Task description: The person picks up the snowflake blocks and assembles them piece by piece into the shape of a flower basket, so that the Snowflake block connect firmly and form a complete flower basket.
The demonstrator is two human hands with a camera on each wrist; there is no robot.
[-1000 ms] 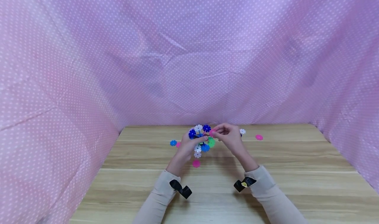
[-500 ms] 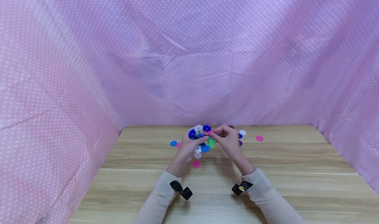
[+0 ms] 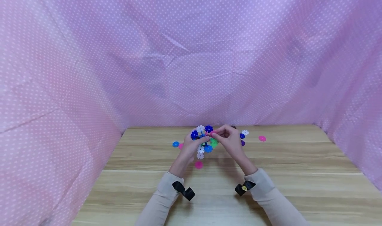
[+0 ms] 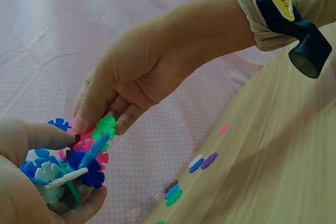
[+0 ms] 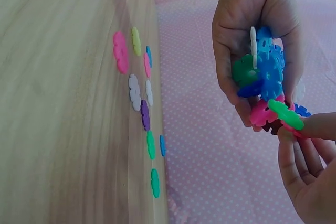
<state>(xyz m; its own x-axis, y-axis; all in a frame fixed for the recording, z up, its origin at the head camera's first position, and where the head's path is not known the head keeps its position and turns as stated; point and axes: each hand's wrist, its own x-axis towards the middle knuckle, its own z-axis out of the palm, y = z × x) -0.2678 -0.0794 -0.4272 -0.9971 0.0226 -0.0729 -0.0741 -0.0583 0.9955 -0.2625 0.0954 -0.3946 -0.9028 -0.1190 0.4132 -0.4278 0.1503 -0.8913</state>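
Note:
My left hand (image 3: 187, 147) grips a cluster of interlocked plastic snowflake discs (image 4: 92, 169) in dark blue, light blue, white, green and pink. The thumb lies across the front of the cluster and the other fingers curl behind it. From the other side, my right hand (image 3: 231, 141) pinches a pink snowflake disc (image 3: 213, 133) between thumb and index finger, right at the cluster's edge. Beside that pinch sits a bright green disc (image 5: 286, 114), joined into the cluster. In the right wrist view, the fingertips partly hide the pink disc.
Loose discs lie on the wooden table (image 3: 286, 179): a pink one (image 3: 198, 165) near the left forearm, a blue one (image 3: 175, 144) to the left, and white (image 3: 245, 132), purple (image 3: 243, 143) and pink (image 3: 262, 138) ones to the right. Pink dotted cloth (image 3: 191, 70) surrounds the table.
My right hand has shifted slightly left with the pink disc, up against the cluster, uncovering blue and purple discs on the table behind it. The left hand holds nearly the same place.

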